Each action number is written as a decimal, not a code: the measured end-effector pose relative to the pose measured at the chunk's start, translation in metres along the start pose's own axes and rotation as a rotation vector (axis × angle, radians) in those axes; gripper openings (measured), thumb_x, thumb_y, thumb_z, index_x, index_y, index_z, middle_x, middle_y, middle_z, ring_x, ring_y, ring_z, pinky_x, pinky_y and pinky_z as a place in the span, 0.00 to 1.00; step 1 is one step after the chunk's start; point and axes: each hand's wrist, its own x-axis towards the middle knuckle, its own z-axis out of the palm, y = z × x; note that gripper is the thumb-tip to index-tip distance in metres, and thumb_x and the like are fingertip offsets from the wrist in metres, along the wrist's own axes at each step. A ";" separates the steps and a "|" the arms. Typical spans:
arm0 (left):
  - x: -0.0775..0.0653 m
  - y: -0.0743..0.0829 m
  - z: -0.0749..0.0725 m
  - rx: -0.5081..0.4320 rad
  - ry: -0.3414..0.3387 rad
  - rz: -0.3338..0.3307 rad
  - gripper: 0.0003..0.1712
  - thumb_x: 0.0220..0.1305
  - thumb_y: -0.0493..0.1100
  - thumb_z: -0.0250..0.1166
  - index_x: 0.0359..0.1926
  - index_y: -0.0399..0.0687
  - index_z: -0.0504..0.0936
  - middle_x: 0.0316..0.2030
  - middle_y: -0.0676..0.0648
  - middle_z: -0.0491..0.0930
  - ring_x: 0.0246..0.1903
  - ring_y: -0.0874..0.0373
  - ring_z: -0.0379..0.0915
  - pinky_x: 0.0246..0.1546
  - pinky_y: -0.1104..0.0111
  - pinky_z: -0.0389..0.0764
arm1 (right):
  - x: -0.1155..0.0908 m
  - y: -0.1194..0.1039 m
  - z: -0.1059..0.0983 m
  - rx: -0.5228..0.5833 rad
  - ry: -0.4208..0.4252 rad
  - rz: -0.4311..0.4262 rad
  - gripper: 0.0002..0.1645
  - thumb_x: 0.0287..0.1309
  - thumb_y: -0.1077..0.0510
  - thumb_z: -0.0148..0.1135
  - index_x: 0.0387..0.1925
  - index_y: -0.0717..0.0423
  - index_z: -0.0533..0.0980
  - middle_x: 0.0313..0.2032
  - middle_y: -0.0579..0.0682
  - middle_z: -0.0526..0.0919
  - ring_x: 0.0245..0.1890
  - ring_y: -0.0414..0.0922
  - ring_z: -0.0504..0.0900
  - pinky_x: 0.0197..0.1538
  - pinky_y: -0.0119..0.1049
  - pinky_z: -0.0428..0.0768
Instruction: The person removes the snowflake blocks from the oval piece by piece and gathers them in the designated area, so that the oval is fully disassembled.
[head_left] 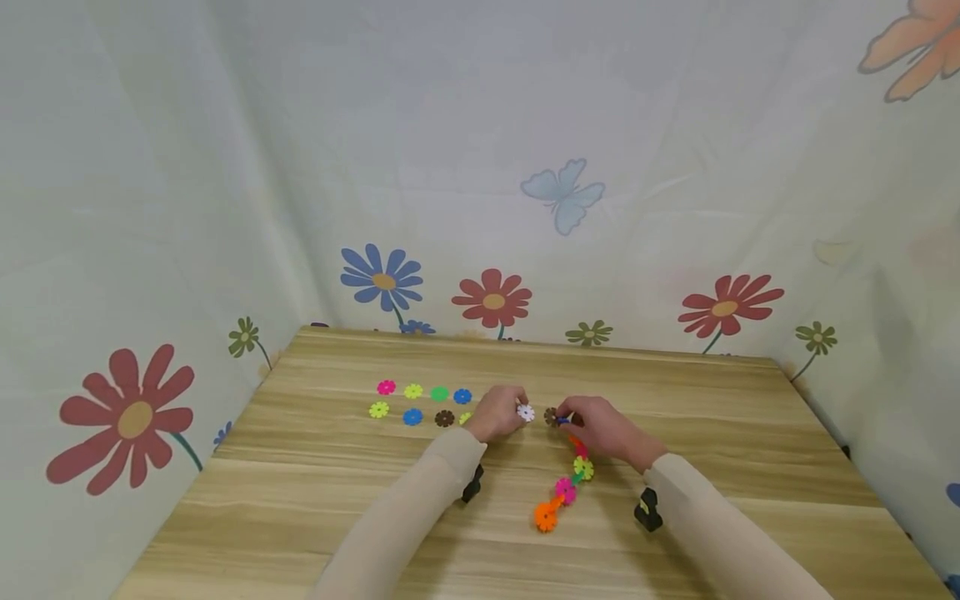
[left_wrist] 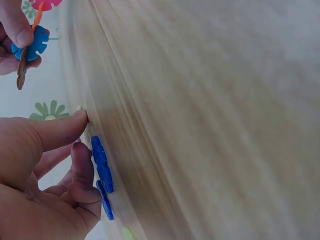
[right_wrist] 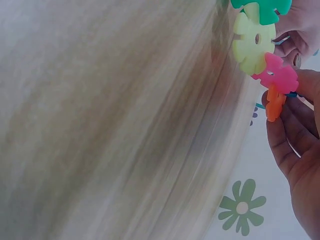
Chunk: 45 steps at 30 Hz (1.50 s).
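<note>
Between thumb and fingers my left hand (head_left: 498,412) pinches a white flower-shaped plastic disc (head_left: 526,412), whose thin edge barely shows in the left wrist view. My right hand (head_left: 600,427) grips the far end of a chain of notched discs, holding it at a blue disc (left_wrist: 39,44) with a brown disc (head_left: 551,416) slotted to it. The brown disc faces the white one across a small gap. From the right hand the chain runs toward me through orange (right_wrist: 274,104), pink (right_wrist: 280,72), yellow-green (head_left: 583,468) and green (right_wrist: 267,10) pieces to an orange disc (head_left: 545,517).
Left of my left hand, loose discs lie flat in two rows: pink (head_left: 386,387), yellow (head_left: 413,391), green (head_left: 439,393) and blue (head_left: 462,397) behind; yellow-green (head_left: 378,410), blue (head_left: 412,417), brown (head_left: 444,418) and a partly hidden yellow (head_left: 466,417) in front. Flower-printed cloth surrounds the wooden table (head_left: 300,500).
</note>
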 end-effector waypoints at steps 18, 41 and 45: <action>0.004 0.002 -0.005 -0.020 0.033 -0.016 0.12 0.54 0.35 0.69 0.41 0.41 0.82 0.38 0.45 0.79 0.36 0.55 0.72 0.40 0.64 0.75 | 0.000 -0.002 -0.003 0.008 0.014 -0.002 0.06 0.59 0.61 0.64 0.39 0.53 0.78 0.34 0.43 0.81 0.29 0.36 0.75 0.35 0.33 0.76; -0.026 -0.002 -0.023 -0.240 0.059 0.031 0.07 0.64 0.38 0.61 0.40 0.41 0.82 0.32 0.49 0.79 0.30 0.58 0.74 0.30 0.67 0.76 | -0.005 -0.006 -0.004 0.025 0.011 -0.007 0.05 0.59 0.61 0.64 0.38 0.53 0.79 0.32 0.41 0.80 0.29 0.36 0.75 0.35 0.34 0.77; -0.033 0.001 -0.020 -0.305 0.051 0.019 0.07 0.64 0.39 0.61 0.38 0.41 0.82 0.29 0.50 0.78 0.25 0.60 0.73 0.25 0.70 0.75 | -0.004 -0.010 -0.003 0.023 0.014 -0.028 0.04 0.59 0.60 0.63 0.37 0.52 0.78 0.33 0.41 0.80 0.30 0.35 0.75 0.36 0.33 0.77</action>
